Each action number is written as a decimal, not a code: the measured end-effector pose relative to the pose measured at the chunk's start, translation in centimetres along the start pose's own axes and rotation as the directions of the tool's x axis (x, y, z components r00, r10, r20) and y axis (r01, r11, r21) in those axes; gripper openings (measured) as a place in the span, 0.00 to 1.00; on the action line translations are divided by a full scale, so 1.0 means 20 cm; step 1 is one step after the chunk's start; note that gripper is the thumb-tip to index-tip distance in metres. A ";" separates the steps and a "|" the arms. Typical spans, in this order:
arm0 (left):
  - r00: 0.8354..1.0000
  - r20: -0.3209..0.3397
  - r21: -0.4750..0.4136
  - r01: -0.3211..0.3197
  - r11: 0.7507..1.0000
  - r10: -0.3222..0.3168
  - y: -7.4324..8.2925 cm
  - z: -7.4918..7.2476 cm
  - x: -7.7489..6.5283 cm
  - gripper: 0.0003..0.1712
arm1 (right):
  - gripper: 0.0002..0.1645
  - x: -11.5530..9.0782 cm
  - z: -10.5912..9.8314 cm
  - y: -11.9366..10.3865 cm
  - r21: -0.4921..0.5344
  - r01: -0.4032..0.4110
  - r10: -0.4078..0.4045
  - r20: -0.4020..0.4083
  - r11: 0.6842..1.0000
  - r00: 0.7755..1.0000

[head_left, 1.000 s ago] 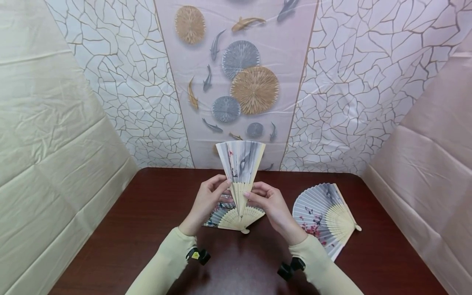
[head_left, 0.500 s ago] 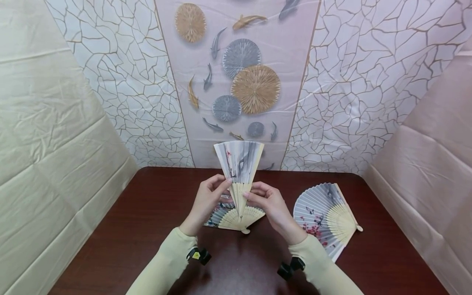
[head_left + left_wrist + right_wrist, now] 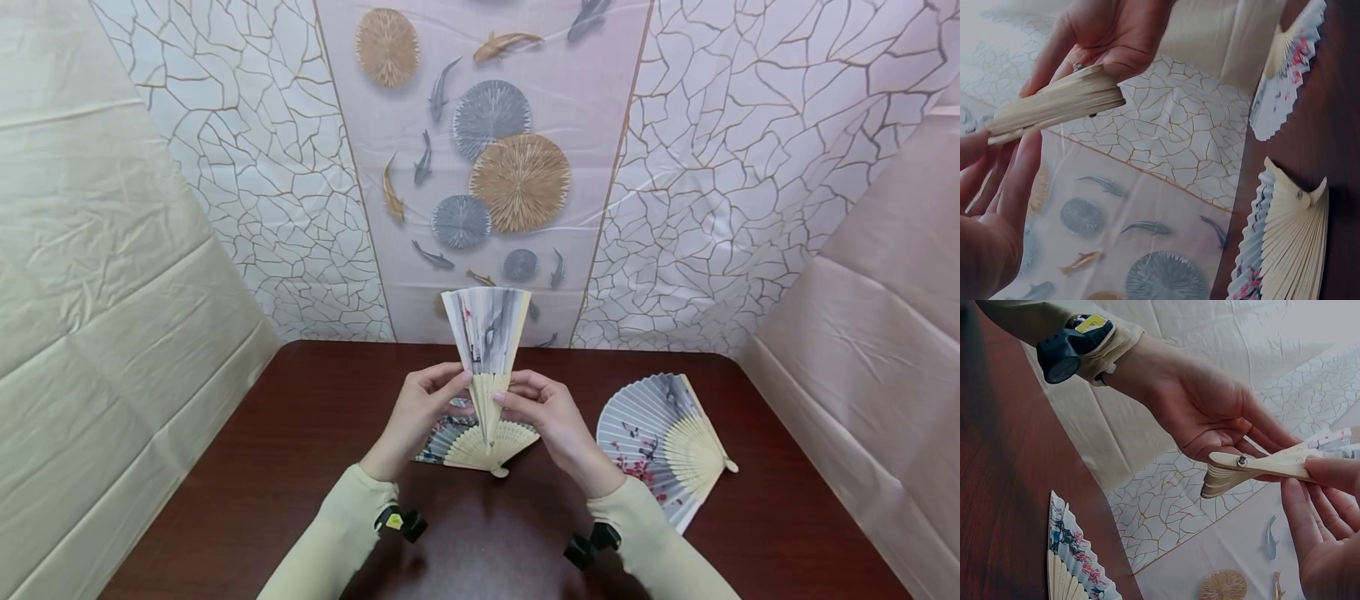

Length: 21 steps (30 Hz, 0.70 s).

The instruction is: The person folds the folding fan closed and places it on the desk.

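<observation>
A partly spread folding fan (image 3: 489,333) with pale wooden ribs and a grey-white painted leaf stands upright between both hands, raised above the table. My left hand (image 3: 422,415) pinches its left edge between thumb and fingers. The right hand (image 3: 551,421) pinches the opposite edge, its thumb across the ribs. In the right wrist view a metal rivet (image 3: 1242,460) joins the ribs at the narrow end. Behind and below the held fan, a spread fan with dark floral print (image 3: 480,446) lies on the table, partly hidden by the hands and the held fan.
To the right, another spread fan (image 3: 663,442) with red blossoms lies on the dark red-brown table (image 3: 247,500). A patterned cloth (image 3: 480,167) hangs behind the table's far edge, and pale cloth walls (image 3: 112,333) flank both sides.
The held fan has narrowed slightly at its top as its left and right edges drew closer together. Both hands keep their hold, and the two fans on the table stay put.
</observation>
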<state>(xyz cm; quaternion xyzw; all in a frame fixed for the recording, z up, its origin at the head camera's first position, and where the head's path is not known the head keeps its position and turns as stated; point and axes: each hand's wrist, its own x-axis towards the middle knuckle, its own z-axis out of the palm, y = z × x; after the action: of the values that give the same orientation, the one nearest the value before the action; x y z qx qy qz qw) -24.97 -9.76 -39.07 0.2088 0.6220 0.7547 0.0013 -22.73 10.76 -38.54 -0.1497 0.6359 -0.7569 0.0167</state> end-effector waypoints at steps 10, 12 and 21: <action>0.994 0.112 -0.064 0.017 0.998 -0.010 -0.02 -0.03 0.00 0.22 | 0.21 -0.01 0.01 -0.01 -0.014 0.007 -0.007 0.032 1.000 0.999; 0.993 0.115 -0.058 0.016 0.998 -0.010 -0.02 -0.04 -0.01 0.21 | 0.21 -0.01 0.01 -0.01 -0.016 0.009 -0.008 0.034 1.000 0.999; 0.995 0.099 -0.028 0.021 0.999 -0.018 0.00 -0.03 -0.01 0.21 | 0.21 -0.01 0.01 -0.01 -0.018 0.018 -0.017 0.047 1.000 0.999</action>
<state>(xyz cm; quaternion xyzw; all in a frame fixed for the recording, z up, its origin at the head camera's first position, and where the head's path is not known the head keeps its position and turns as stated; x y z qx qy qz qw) -24.97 -10.35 -39.28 0.2396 0.6121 0.7524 0.0426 -22.35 10.62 -38.39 -0.1734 0.6409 -0.7474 0.0237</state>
